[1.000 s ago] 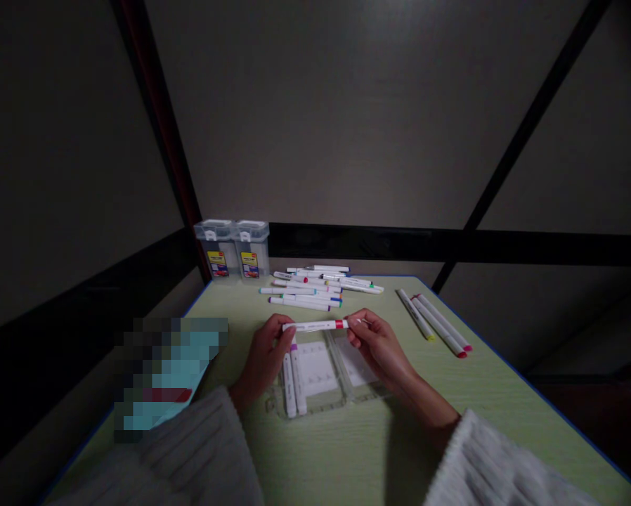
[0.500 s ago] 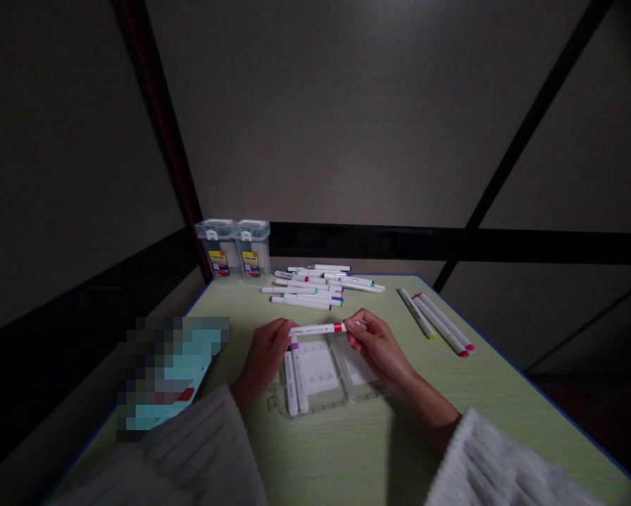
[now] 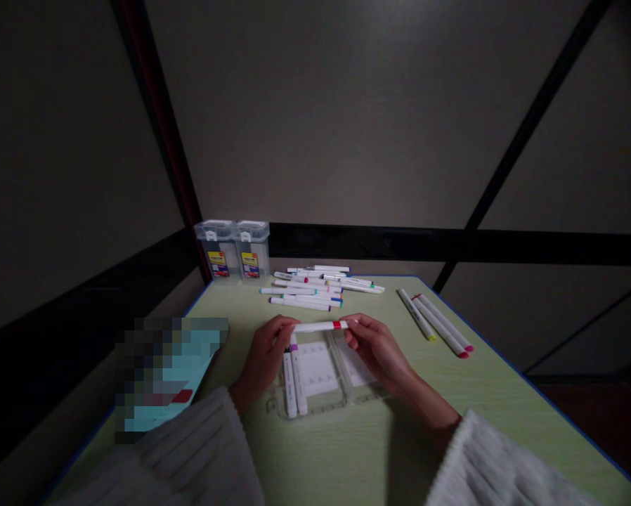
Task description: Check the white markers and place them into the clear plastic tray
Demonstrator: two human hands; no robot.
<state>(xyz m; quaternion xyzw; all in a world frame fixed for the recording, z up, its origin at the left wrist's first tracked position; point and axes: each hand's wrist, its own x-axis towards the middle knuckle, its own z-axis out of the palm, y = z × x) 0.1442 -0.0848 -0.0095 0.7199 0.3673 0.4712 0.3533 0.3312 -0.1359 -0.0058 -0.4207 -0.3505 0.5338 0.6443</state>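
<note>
My left hand (image 3: 263,357) and my right hand (image 3: 377,348) pinch the two ends of a white marker with a red band (image 3: 320,326), held level above a clear plastic tray (image 3: 330,400). Both hands are closed on the marker. Two white markers (image 3: 293,372) with purple caps lie side by side in the tray's left part, just under my left fingers. The tray lies on a pale green table (image 3: 347,450).
A heap of several white markers (image 3: 315,287) lies farther back. Two clear lidded boxes (image 3: 234,249) stand at the back left corner. Three markers (image 3: 436,323) lie at the right near the table's edge. A blurred blue patch (image 3: 168,372) sits at the left.
The marker has shifted slightly, and my right fingers now close nearer its red band. Both hands stay over the tray.
</note>
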